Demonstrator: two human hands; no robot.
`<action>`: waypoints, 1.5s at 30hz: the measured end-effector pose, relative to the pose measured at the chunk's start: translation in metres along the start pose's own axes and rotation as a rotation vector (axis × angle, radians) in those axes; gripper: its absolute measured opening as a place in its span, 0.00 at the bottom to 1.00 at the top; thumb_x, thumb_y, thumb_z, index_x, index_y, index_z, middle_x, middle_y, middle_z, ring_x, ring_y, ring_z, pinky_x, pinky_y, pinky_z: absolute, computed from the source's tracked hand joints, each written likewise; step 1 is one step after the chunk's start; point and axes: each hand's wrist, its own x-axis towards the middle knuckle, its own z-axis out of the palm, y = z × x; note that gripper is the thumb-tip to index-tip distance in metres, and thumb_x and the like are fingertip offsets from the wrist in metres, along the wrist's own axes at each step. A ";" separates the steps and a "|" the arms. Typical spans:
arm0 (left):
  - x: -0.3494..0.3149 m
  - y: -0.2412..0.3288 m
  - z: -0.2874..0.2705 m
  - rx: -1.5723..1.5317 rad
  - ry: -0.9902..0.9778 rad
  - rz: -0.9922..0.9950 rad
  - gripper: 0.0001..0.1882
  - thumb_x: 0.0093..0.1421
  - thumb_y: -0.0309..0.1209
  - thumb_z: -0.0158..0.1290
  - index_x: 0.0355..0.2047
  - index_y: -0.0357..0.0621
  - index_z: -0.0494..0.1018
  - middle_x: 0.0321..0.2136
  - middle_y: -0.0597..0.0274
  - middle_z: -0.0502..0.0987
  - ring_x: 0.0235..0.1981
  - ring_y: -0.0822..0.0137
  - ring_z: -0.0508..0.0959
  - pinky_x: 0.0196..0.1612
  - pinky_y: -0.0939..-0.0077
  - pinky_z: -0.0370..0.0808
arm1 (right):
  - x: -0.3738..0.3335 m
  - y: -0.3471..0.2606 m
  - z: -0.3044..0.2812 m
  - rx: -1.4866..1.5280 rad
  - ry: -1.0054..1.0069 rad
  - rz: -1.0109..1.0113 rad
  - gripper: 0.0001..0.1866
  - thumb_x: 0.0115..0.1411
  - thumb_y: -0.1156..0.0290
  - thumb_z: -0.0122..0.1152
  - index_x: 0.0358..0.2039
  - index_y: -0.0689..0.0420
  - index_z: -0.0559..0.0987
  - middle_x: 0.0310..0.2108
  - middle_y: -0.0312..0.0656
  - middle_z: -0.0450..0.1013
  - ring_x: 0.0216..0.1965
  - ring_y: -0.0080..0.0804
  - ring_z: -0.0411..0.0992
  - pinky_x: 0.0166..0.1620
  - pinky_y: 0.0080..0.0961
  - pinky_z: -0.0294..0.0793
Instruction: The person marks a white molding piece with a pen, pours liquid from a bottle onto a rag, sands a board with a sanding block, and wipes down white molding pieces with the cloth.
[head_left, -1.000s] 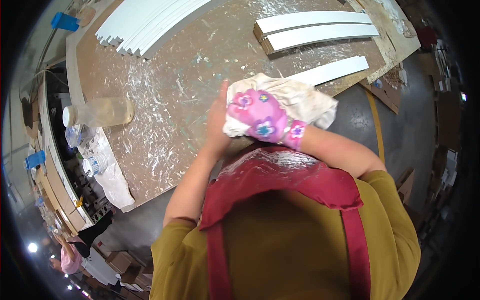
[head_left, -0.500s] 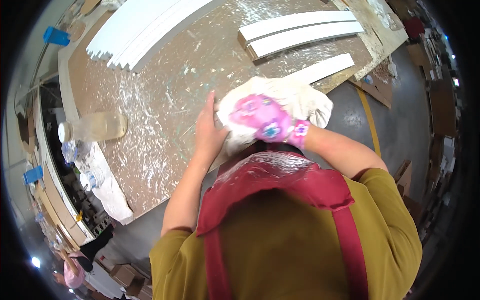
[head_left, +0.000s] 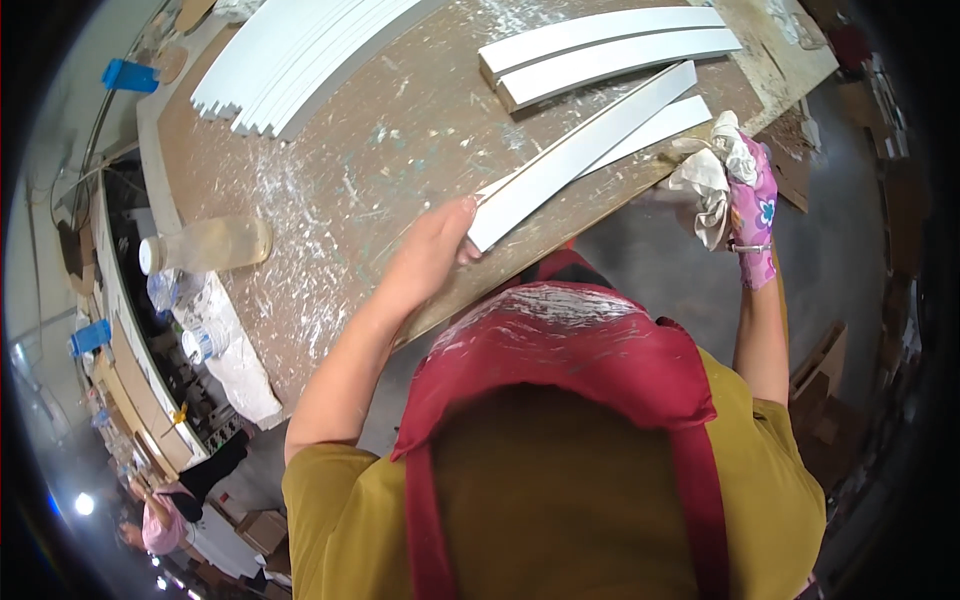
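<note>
My bare left hand (head_left: 430,250) grips the near end of a white painted strip (head_left: 585,155), its fingers wrapped round that end. The strip slants away to the right over the worktable. Partly under it lies another white strip (head_left: 655,128), close to the table's edge. My right hand (head_left: 752,205), in a pink flowered glove, is out past the table's right front edge. It is closed on a crumpled white cloth (head_left: 706,185), which hangs down from the fingers.
The paint-spattered worktable (head_left: 340,220) carries a row of white strips (head_left: 300,60) at far left and two thicker white pieces (head_left: 615,62) at far right. Left are a jar of cloudy liquid (head_left: 215,245) and a small white tub (head_left: 203,342). Another person (head_left: 160,525) is at lower left.
My right hand has swung out to the right with the cloth, uncovering the strip. My left hand, earlier spread beside the cloth, now grips the strip's near end.
</note>
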 end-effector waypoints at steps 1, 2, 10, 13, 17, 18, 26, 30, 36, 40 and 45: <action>0.003 -0.007 0.001 -0.228 -0.077 -0.144 0.22 0.70 0.42 0.37 0.50 0.36 0.69 0.27 0.60 0.76 0.26 0.74 0.72 0.32 0.81 0.70 | -0.005 -0.004 0.006 0.058 -0.027 0.030 0.16 0.60 0.74 0.57 0.49 0.60 0.72 0.43 0.41 0.74 0.43 0.27 0.74 0.46 0.20 0.74; 0.005 -0.013 0.002 -0.455 -0.148 -0.287 0.22 0.70 0.42 0.36 0.50 0.36 0.68 0.28 0.60 0.77 0.26 0.75 0.72 0.31 0.83 0.70 | -0.011 -0.016 0.019 0.119 -0.056 0.061 0.17 0.60 0.73 0.57 0.50 0.60 0.71 0.42 0.41 0.74 0.42 0.27 0.74 0.46 0.20 0.75; 0.000 -0.029 0.044 -0.935 -0.047 -0.553 0.21 0.70 0.40 0.35 0.51 0.35 0.65 0.35 0.52 0.79 0.28 0.72 0.76 0.33 0.80 0.75 | -0.072 -0.088 0.144 -0.330 -0.824 -0.662 0.21 0.57 0.61 0.54 0.51 0.52 0.73 0.47 0.46 0.72 0.48 0.38 0.71 0.58 0.37 0.64; -0.005 -0.058 0.035 -0.817 -0.200 -0.366 0.22 0.69 0.40 0.35 0.52 0.34 0.64 0.35 0.52 0.78 0.29 0.69 0.76 0.33 0.78 0.75 | -0.011 -0.026 0.112 -0.587 -0.503 -0.438 0.20 0.59 0.65 0.52 0.51 0.54 0.72 0.46 0.44 0.73 0.46 0.36 0.72 0.55 0.33 0.69; -0.004 -0.033 0.037 -0.797 -0.143 -0.429 0.22 0.68 0.40 0.38 0.54 0.36 0.63 0.35 0.52 0.78 0.30 0.69 0.76 0.33 0.78 0.75 | 0.047 0.046 0.054 -0.173 -0.136 -0.150 0.17 0.58 0.72 0.49 0.48 0.62 0.74 0.47 0.49 0.72 0.47 0.42 0.71 0.54 0.36 0.69; -0.007 -0.032 0.035 -0.813 -0.070 -0.435 0.21 0.68 0.39 0.40 0.54 0.37 0.63 0.35 0.53 0.78 0.30 0.70 0.76 0.33 0.78 0.75 | 0.035 0.030 0.060 -0.262 -0.126 -0.235 0.17 0.57 0.70 0.50 0.47 0.61 0.75 0.46 0.49 0.72 0.49 0.43 0.70 0.55 0.37 0.68; -0.027 -0.022 -0.032 0.011 -0.094 -0.399 0.22 0.63 0.34 0.49 0.54 0.34 0.65 0.45 0.47 0.74 0.41 0.56 0.77 0.42 0.67 0.74 | -0.025 0.049 0.071 0.808 -0.005 0.273 0.19 0.58 0.79 0.56 0.51 0.63 0.70 0.47 0.43 0.72 0.50 0.32 0.71 0.55 0.27 0.70; -0.005 0.009 -0.022 1.023 0.215 0.246 0.29 0.56 0.41 0.56 0.53 0.37 0.66 0.45 0.47 0.73 0.47 0.47 0.72 0.49 0.59 0.69 | -0.017 0.057 0.061 0.369 -0.033 0.112 0.20 0.57 0.79 0.57 0.51 0.65 0.69 0.46 0.42 0.72 0.48 0.29 0.72 0.54 0.22 0.71; 0.052 -0.014 0.043 0.801 0.208 0.461 0.27 0.52 0.38 0.60 0.49 0.35 0.68 0.48 0.47 0.72 0.48 0.48 0.72 0.49 0.60 0.70 | -0.027 -0.019 0.074 -0.154 -0.255 -0.298 0.22 0.59 0.67 0.56 0.52 0.62 0.69 0.43 0.41 0.73 0.44 0.28 0.71 0.44 0.28 0.74; 0.050 -0.016 0.040 0.839 0.072 0.508 0.27 0.50 0.35 0.61 0.48 0.34 0.69 0.48 0.47 0.73 0.47 0.48 0.72 0.50 0.59 0.69 | -0.059 -0.018 0.142 -0.269 -0.447 -0.600 0.26 0.56 0.57 0.53 0.54 0.53 0.70 0.51 0.40 0.68 0.53 0.36 0.67 0.57 0.36 0.64; 0.054 -0.027 0.039 0.797 0.121 0.600 0.28 0.51 0.35 0.60 0.51 0.34 0.68 0.50 0.48 0.72 0.49 0.47 0.72 0.52 0.60 0.68 | 0.025 0.008 0.076 -0.885 -0.190 -0.504 0.24 0.56 0.64 0.53 0.54 0.55 0.71 0.49 0.43 0.72 0.49 0.34 0.71 0.54 0.29 0.70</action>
